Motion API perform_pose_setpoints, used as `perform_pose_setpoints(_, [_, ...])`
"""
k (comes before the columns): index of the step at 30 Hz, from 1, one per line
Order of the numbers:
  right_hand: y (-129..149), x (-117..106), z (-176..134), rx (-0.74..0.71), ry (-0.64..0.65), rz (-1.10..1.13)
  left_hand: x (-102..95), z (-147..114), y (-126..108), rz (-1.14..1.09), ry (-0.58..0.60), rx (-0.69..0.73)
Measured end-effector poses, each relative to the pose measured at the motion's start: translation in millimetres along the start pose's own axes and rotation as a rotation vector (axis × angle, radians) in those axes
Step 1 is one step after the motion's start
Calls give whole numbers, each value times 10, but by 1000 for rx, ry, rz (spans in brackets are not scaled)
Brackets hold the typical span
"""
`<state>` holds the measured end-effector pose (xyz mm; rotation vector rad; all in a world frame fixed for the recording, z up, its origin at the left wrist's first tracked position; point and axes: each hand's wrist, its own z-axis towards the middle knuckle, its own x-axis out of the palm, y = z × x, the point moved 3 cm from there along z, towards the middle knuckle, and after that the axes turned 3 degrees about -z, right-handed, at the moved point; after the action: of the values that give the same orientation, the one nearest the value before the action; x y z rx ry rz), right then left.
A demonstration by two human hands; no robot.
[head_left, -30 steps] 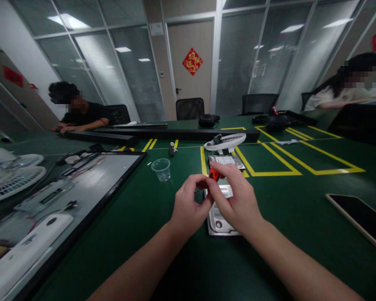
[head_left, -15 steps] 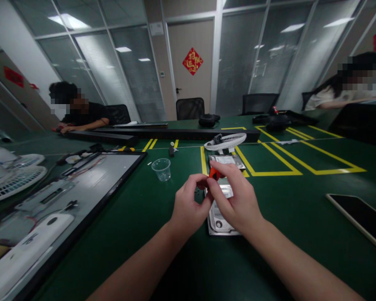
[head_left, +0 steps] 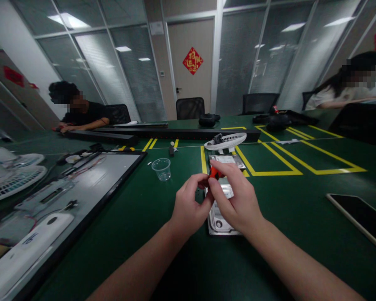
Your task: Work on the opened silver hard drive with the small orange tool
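Above the nearer hard drive (head_left: 218,223), my right hand (head_left: 238,194) pinches a small orange and black tool handle (head_left: 213,172). The fingers cover most of it, so its full shape stays hidden. My left hand (head_left: 189,205) is closed with thumb and fingertips pressed together, close against the right fingers. What lies in that left pinch, if anything, I cannot make out. The silver hard drive lies flat on the green table, partly covered by both hands. A second hard drive (head_left: 230,160) lies just beyond them.
A clear plastic cup (head_left: 161,170) stands left of my hands. A white fan grille (head_left: 227,141) lies behind the drives. On the left are a large flat panel (head_left: 119,167) and a white power strip (head_left: 34,246). A phone (head_left: 360,217) lies right. Two people sit across the table.
The orange and black handle has turned or tilted slightly in my right fingers. Both hands stay in nearly the same place over the hard drive.
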<state>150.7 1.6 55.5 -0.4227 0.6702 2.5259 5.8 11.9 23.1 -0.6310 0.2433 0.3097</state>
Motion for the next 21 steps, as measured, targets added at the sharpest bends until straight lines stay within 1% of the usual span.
perform_pose_setpoints(3, [5,8,-10,-15,11,22,11,4,-5,-26,11,-18])
perform_pose_setpoints(10, [-6,9,-3,-13,-4,-16,-6,-2,4,4,-25,-21])
perform_pose_setpoints(14, [-8,-1,-16,4,-8,-13,-3,-6,-15,14,-1,-7])
perform_pose_setpoints(17, [4,4,-19,-17,3,15,2,1,-32,-8,10,-3])
perform_pose_setpoints(21, [5,4,-10,-20,0,-12,-3,3,-15,11,-20,-14])
